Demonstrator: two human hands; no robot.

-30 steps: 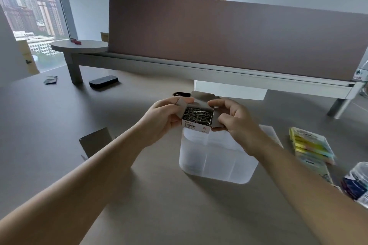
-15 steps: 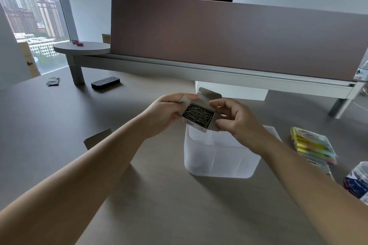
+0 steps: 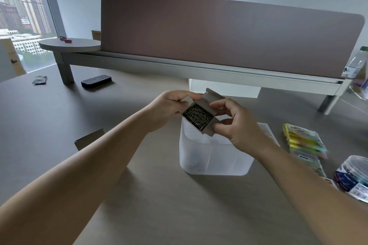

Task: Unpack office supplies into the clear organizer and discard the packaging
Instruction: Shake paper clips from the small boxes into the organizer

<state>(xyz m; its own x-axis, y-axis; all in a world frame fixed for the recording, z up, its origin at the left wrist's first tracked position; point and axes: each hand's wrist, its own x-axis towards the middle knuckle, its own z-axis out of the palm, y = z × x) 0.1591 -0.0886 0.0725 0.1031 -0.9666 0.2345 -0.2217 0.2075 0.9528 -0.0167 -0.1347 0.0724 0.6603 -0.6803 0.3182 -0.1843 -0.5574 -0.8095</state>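
Plainly, hand by hand and then outward:
Left hand [image 3: 169,108]: gripped the far-left end of the paper clip box [image 3: 199,114], fingers curled over one side flap.
Right hand [image 3: 237,125]: pinched the box's near-right end between thumb and curled fingers.
Paper clip box: small cardboard carton, held tilted in the air, lid flap open and standing up at the far side, a heap of metal paper clips [image 3: 197,116] showing inside.
Clear organizer [image 3: 215,157]: frosted plastic bin with inner dividers, stood mid-desk directly below the box; its contents could not be made out.
Desk [image 3: 159,205]: grey-brown top carrying everything.
Sticky note packs [image 3: 304,141]: pastel stack lay near the right edge, well apart from the organizer.
Plastic tub [image 3: 352,177]: clear, labelled, sat at the near right edge.
Cardboard piece [image 3: 89,139]: lay left of the organizer, partly behind the left forearm.
Black eraser [image 3: 96,81]: rested toward the far-left corner, beside the divider leg.
Partition panel [image 3: 219,32]: brown, ran along the far edge.
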